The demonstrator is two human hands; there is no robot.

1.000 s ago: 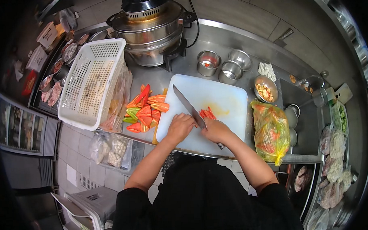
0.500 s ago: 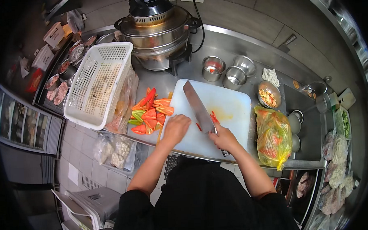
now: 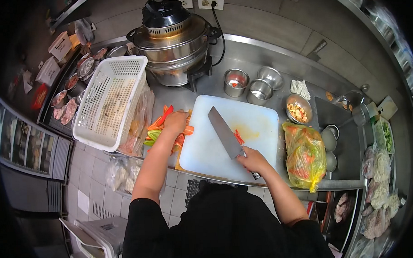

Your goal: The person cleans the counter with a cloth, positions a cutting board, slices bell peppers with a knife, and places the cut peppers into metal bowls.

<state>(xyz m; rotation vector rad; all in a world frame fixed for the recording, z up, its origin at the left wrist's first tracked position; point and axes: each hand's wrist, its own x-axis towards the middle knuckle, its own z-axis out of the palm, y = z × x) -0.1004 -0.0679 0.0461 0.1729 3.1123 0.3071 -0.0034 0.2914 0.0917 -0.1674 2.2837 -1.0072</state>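
My right hand (image 3: 253, 160) is closed round the handle of a wide-bladed kitchen knife (image 3: 225, 132), its blade slanting away to the upper left over the white cutting board (image 3: 202, 152). Beside the blade lie a few thin red pepper strips (image 3: 239, 137). To the left of the board, my left hand (image 3: 175, 123) is over a heap of cut red, orange and green pepper pieces (image 3: 155, 130), touching them. Its fingers are mostly hidden, so I cannot tell whether they grip a piece.
Left of the peppers stands a white perforated basket (image 3: 83, 128). A round steel cooker (image 3: 176, 48) sits behind. Steel pots (image 3: 236, 83), a bowl of chopped food (image 3: 298, 108) and a yellow bag (image 3: 306, 157) are to the right, near the sink (image 3: 346, 165).
My left hand has moved up and left from the board's edge onto the pepper pieces. My right hand still holds the knife over the board; the view has shifted slightly.
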